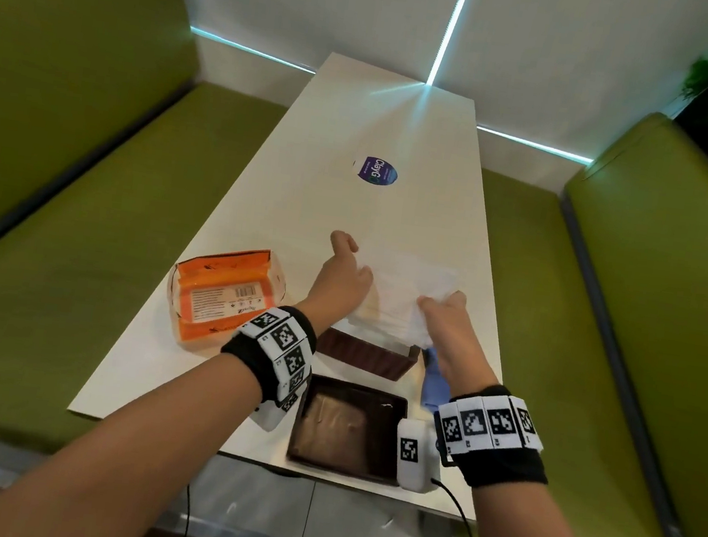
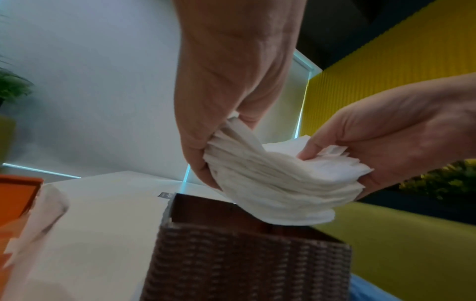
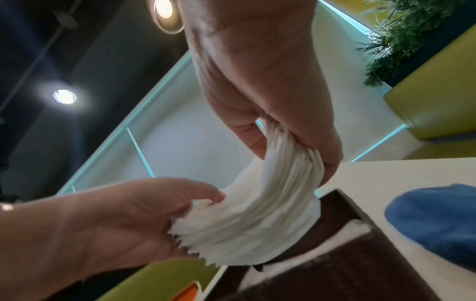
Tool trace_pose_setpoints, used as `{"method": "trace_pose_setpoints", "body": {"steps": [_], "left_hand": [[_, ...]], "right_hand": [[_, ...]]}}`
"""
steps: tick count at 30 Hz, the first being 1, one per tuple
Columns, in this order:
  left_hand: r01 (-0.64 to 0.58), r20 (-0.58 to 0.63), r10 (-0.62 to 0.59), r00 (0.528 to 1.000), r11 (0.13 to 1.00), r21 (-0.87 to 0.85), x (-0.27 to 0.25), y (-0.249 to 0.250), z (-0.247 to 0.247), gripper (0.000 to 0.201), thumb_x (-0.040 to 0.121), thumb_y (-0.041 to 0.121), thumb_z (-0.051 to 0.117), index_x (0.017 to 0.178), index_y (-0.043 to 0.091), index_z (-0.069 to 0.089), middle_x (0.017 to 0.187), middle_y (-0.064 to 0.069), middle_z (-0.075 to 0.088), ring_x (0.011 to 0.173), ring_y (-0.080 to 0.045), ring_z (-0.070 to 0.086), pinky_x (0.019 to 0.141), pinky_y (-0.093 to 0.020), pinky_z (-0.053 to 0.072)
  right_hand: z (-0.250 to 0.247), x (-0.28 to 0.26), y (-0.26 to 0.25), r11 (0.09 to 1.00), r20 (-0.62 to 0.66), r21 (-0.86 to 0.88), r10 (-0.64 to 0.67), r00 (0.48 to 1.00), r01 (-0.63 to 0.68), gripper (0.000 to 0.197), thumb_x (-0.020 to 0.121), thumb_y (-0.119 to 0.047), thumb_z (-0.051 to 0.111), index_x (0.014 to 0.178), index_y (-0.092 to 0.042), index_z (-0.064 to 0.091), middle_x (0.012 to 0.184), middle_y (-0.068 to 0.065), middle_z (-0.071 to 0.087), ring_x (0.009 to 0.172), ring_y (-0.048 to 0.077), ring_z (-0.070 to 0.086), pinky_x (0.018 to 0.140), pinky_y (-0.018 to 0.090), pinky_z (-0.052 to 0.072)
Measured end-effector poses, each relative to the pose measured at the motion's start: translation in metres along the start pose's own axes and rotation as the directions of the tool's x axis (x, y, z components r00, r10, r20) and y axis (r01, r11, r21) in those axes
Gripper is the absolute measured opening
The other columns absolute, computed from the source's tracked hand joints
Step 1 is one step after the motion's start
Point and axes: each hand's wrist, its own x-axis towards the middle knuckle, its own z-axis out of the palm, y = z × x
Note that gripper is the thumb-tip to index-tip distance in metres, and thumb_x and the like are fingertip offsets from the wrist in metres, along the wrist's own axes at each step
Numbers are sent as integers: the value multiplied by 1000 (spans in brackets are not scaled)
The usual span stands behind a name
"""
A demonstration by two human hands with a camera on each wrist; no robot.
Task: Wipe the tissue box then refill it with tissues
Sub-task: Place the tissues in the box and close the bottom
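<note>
Head view: left hand and right hand each grip end of white tissue stack above open brown woven tissue box on table; lid nearer, orange wrapper left.

Left wrist view: stack bowed — lower edge at box rim.

Right wrist view: blue cloth beside box.

An eatery booth is indicated: green padded benches flanking a long white table, with recessed ceiling lights.
</note>
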Motion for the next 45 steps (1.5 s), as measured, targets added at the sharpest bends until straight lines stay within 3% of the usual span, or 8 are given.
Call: {"method": "trace_pose_setpoints", "body": {"steps": [4,9,15,20,33,38,40,45], "left_hand": [[-1,90,-9,996,994,112,2,-15,6,20,95,4,38,108,15,29,85,-9,50,58,-15,44,50,-27,31],[35,99,-59,993,974,224,-1,-34,9,27,97,5,38,124,6,39,120,-19,48,77,-21,50,60,-27,36],[40,142,-107,984,913,407,-10,-37,20,43,95,2,42,137,0,33,135,-25,42,117,-39,52,94,-39,45],[76,192,-180,965,889,451,1,-42,30,47,93,3,44,139,1,31,140,-23,33,123,-39,46,102,-43,44],[94,293,-307,905,818,568,7,-44,26,65,96,9,36,153,16,4,150,-22,16,130,-40,38,107,-45,38],[-72,221,-85,972,784,617,-8,-47,26,62,93,2,47,148,12,21,152,-25,13,138,-40,28,107,-46,38],[-218,193,114,975,688,692,-13,-48,21,58,91,-2,49,144,8,31,156,-28,5,145,-43,12,114,-46,29],[-369,361,158,919,664,650,0,-42,12,50,92,-1,46,140,13,44,143,-13,38,131,-31,43,99,-44,46]], "right_hand": [[9,5,8,995,15,-97,31,999,-29,39,94,-9,48,129,-1,32,116,14,51,96,27,53,90,43,49],[22,14,18,956,75,-293,17,997,6,37,97,-7,43,129,7,33,98,14,50,74,18,47,63,30,40],[37,22,27,878,54,-472,-65,996,83,40,95,-4,43,132,9,35,114,24,50,93,25,44,79,33,36],[47,22,34,811,56,-572,-108,993,121,38,94,-3,43,129,10,35,128,30,47,116,42,50,93,43,43],[47,14,37,694,88,-684,-230,969,227,53,93,-2,48,139,8,24,134,27,43,121,37,47,97,39,41],[44,15,45,408,131,-864,-380,916,293,74,96,-17,52,146,11,5,150,29,23,138,39,28,116,41,26],[39,14,42,408,111,-862,-425,899,299,78,94,-19,56,150,3,6,156,25,14,145,39,14,119,43,18],[32,25,43,285,396,-800,-412,821,528,50,87,2,52,134,-10,48,133,14,46,118,34,46,94,38,40]]}}
